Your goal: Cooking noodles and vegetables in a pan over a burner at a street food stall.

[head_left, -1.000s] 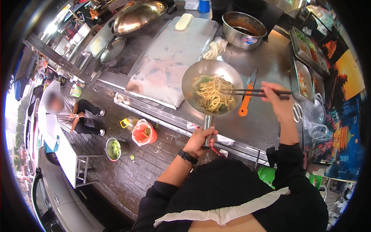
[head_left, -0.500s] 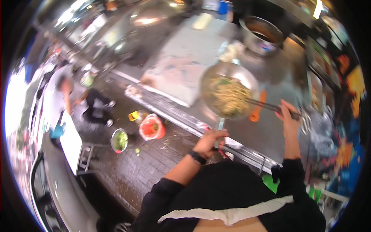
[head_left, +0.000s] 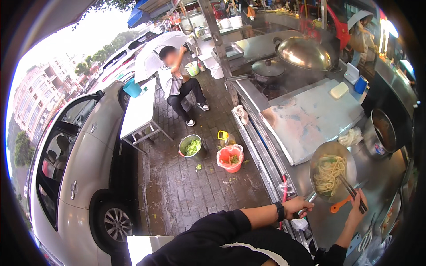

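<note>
My left hand [head_left: 296, 206], with a black band at the wrist, is closed around the handle of a metal frying pan [head_left: 333, 149]. The pan rests over the steel counter and holds noodles [head_left: 328, 174] with bits of green. My right hand [head_left: 356, 213] grips a pair of long dark chopsticks [head_left: 349, 188], whose tips reach into the noodles. Beside the pan, close to my right hand, lies an orange object [head_left: 340, 205], partly covered. A deep steel pot [head_left: 382, 133] with dark liquid stands behind, next to a crumpled pale plastic bag [head_left: 349, 138].
A flat griddle plate [head_left: 310, 119] lies beyond the pan, with a domed lid [head_left: 306, 54] and a lidded pot [head_left: 267, 68] farther back. On the wet brick ground stand a bucket of greens [head_left: 191, 146] and a red-lined bucket [head_left: 230, 158]. A person sits near a white table [head_left: 138, 108]; a car [head_left: 88, 159] is at left.
The view has swung left, so the pan and both hands now appear lower and farther right. My hands still hold the pan handle and the chopsticks.
</note>
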### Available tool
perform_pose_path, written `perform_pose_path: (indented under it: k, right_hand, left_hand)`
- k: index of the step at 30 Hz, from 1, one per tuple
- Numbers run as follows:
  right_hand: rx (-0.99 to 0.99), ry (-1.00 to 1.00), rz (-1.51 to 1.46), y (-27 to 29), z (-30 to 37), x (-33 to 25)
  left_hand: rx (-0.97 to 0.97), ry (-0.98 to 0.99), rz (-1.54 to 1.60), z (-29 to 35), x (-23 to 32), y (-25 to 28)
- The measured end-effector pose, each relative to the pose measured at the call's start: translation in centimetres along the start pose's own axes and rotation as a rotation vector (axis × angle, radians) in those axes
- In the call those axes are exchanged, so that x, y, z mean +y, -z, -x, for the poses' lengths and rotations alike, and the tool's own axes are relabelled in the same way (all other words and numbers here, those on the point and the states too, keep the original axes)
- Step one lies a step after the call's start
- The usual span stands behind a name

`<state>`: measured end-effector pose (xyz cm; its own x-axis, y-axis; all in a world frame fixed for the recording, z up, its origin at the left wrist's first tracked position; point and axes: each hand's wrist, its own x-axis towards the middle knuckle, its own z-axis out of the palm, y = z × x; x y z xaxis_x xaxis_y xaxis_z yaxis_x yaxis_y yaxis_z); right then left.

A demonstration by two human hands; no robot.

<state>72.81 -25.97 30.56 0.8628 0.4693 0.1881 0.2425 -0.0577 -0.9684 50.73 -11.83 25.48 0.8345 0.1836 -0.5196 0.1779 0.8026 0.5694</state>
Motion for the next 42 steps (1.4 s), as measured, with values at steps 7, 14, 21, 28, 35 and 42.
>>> perform_pose_path:
  k: [7, 14, 21, 28, 35, 42]
  right_hand:
    - [0.056, -0.026, 0.151, 5.6, 0.3, -6.7]
    - [0.181, -0.048, -0.181, -0.9, 2.8, 1.4]
    - [-0.064, -0.234, -0.512, -3.1, 9.3, 3.8]
    - [-0.18, -0.478, -0.187, 4.0, 10.8, 8.7]
    - [-0.431, -0.28, 0.431, 7.5, 8.4, 5.0]
    - [-0.283, -0.169, 0.412, 10.5, 6.0, 8.0]
  left_hand:
    - [0.004, 0.008, 0.003, -0.1, -0.1, 0.4]
    - [-0.092, 0.06, -0.009, -1.2, 0.2, 1.6]
    - [-0.07, 0.126, 0.071, -0.5, 0.8, 0.7]
    - [-0.105, 0.15, 0.052, -1.8, -0.2, 0.0]
    - [-0.052, 0.234, 0.127, -2.4, 1.7, -0.8]
    - [-0.093, 0.242, 0.103, -3.9, 1.8, -2.4]
